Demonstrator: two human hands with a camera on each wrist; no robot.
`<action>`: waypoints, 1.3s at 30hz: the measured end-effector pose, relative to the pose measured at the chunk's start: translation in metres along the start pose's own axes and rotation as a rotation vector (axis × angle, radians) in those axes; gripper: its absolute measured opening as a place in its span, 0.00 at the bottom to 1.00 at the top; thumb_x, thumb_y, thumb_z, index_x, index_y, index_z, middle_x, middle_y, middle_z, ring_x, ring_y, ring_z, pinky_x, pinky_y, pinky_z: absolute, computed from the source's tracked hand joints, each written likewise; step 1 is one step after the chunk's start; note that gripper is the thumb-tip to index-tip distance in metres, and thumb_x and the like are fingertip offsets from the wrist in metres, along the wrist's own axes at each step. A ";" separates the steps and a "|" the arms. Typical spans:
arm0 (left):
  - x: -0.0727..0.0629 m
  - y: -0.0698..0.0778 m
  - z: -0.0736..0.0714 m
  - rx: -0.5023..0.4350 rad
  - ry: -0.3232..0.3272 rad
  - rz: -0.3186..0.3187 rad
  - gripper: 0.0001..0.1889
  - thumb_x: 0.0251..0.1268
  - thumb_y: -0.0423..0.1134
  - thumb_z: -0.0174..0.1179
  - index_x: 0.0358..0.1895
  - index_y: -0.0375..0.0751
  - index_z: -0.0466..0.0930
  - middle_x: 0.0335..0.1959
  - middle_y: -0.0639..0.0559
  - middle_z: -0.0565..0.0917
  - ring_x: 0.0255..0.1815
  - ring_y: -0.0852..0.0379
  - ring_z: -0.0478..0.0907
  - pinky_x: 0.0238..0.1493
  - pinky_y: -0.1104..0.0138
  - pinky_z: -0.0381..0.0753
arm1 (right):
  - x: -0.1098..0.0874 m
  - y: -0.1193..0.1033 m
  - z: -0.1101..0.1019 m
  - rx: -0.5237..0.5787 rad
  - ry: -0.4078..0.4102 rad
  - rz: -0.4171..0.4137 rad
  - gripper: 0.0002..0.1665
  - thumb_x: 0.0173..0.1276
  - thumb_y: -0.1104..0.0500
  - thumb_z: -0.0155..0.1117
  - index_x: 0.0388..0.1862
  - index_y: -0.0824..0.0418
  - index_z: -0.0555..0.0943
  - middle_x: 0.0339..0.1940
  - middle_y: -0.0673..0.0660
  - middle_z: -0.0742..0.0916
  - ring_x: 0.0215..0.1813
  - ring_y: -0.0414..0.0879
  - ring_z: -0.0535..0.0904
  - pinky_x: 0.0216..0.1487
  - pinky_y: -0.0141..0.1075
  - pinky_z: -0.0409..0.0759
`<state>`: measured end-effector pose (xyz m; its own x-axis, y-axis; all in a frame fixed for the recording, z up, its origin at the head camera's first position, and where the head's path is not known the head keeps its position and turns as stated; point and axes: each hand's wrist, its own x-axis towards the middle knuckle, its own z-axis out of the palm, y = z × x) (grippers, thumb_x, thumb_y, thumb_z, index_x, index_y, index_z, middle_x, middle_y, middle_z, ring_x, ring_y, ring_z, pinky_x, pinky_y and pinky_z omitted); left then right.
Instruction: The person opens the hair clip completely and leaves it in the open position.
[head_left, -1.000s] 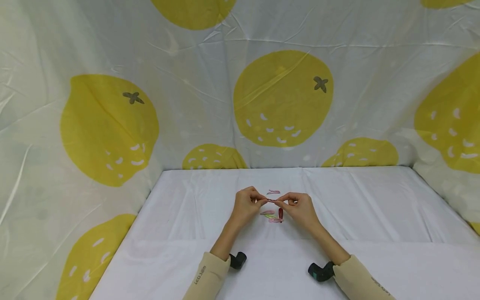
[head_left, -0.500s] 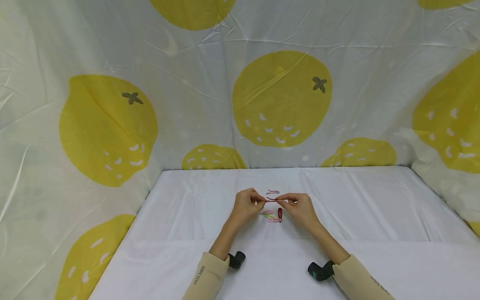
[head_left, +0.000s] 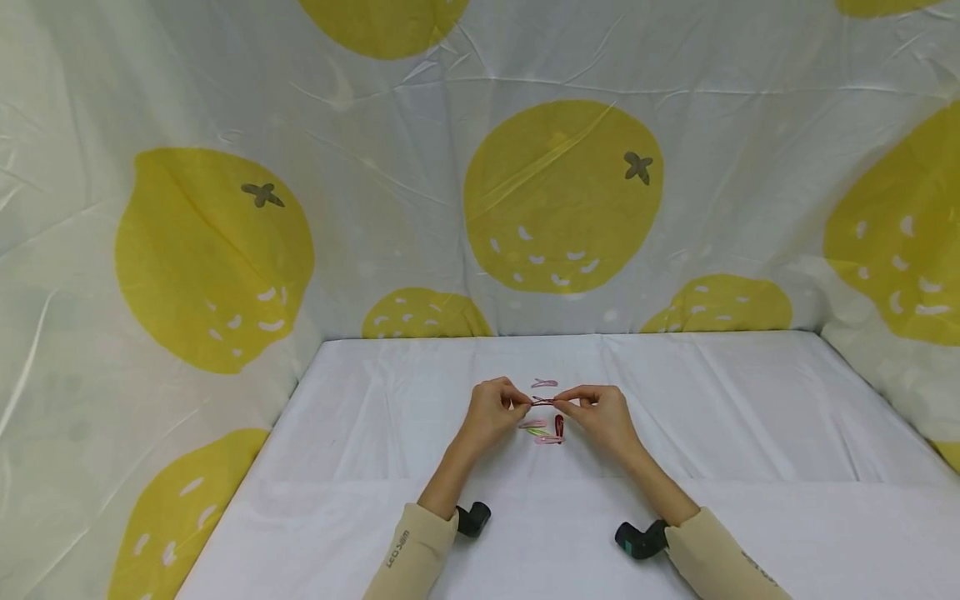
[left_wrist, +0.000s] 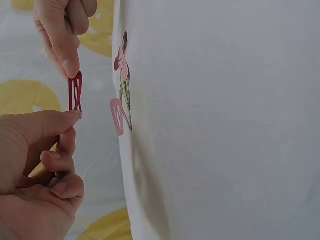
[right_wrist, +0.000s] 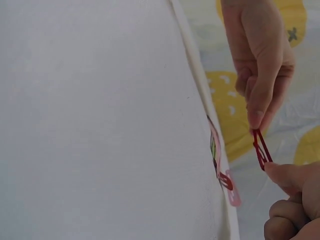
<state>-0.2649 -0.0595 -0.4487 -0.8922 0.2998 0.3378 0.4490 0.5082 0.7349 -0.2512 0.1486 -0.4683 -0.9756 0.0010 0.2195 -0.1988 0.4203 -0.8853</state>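
A dark red snap hair clip (left_wrist: 75,92) is stretched between both hands above the table. My left hand (head_left: 491,412) pinches one end between thumb and index finger. At the opposite end my right hand (head_left: 602,417) holds it in a thumb-and-finger pinch. Its thin arms stand apart in the head view, sprung open. Just beyond the hands lies a pink hair clip (head_left: 544,383). On the near side is a small group: a green clip (head_left: 536,432), a pink clip (head_left: 550,440) and a red clip (head_left: 558,427), with another pink clip (head_left: 532,423) beside the green one.
White cloth covers the table (head_left: 712,433). A curtain printed with yellow lemons (head_left: 566,196) hangs behind it and along the sides. Black wrist cameras (head_left: 474,520) stick out from beige sleeves (head_left: 416,542).
The held hair clip, earlier a single flat strip mostly covered by fingertips, now shows its arms parted. My right fingertips have shifted slightly right along it. The loose clips lie as before.
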 end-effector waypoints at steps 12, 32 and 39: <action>0.020 -0.002 0.005 0.082 -0.053 -0.074 0.03 0.58 0.26 0.71 0.31 0.33 0.93 0.31 0.43 0.89 0.30 0.60 0.74 0.31 0.72 0.71 | 0.016 0.007 0.003 -0.057 0.012 0.073 0.04 0.63 0.63 0.77 0.36 0.61 0.93 0.11 0.45 0.66 0.18 0.36 0.57 0.23 0.29 0.51; 0.043 -0.024 0.012 0.009 -0.121 -0.229 0.02 0.59 0.28 0.72 0.33 0.33 0.93 0.31 0.42 0.92 0.30 0.63 0.74 0.31 0.74 0.72 | 0.037 0.025 0.008 -0.066 0.022 0.113 0.05 0.63 0.60 0.77 0.36 0.62 0.93 0.12 0.45 0.71 0.19 0.38 0.62 0.22 0.30 0.56; 0.044 -0.025 0.013 -0.013 -0.129 -0.269 0.02 0.60 0.29 0.73 0.33 0.33 0.93 0.31 0.42 0.91 0.28 0.63 0.72 0.28 0.75 0.70 | 0.037 0.026 0.010 -0.061 0.027 0.123 0.06 0.63 0.61 0.77 0.36 0.63 0.93 0.13 0.45 0.71 0.20 0.39 0.62 0.23 0.31 0.56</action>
<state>-0.3148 -0.0487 -0.4597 -0.9652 0.2563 0.0527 0.1957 0.5735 0.7955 -0.2931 0.1501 -0.4871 -0.9893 0.0799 0.1224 -0.0709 0.4701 -0.8798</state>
